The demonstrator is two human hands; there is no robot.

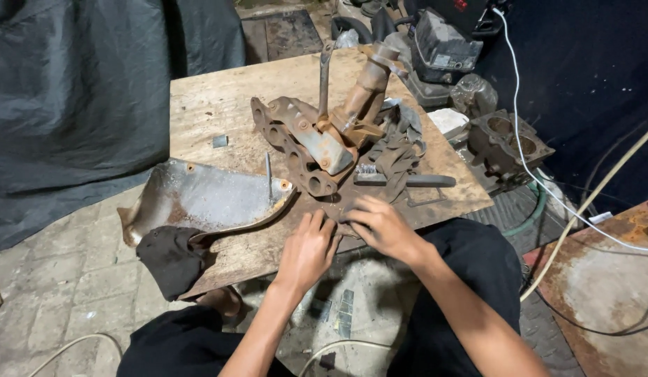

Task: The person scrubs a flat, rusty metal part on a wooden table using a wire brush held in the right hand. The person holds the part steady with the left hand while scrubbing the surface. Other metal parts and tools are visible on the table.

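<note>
The manifold (306, 143) lies near the middle of the worktop (212, 98), a rusty brown casting with a row of oval ports along its flange, a pale grey plate bolted across it and a fat pipe rising away toward the far edge. A thin wrench (324, 77) stands up behind it. Both hands rest at the near edge, just in front of the flange. The left hand (306, 251) lies flat, fingers spread and pointing at the casting, holding nothing. The right hand (380, 225) is curled over something small on the board; whether its grip has closed on anything I cannot tell. Just beyond the right hand lie a wire brush (401, 180) and a grey glove (401, 143). To the left, a curved heat shield (198, 199) overhangs the worktop, with a dark rag (172, 258) draped at its near end. Off to the right, on the ground, sits a cylinder block (509, 143).
</note>
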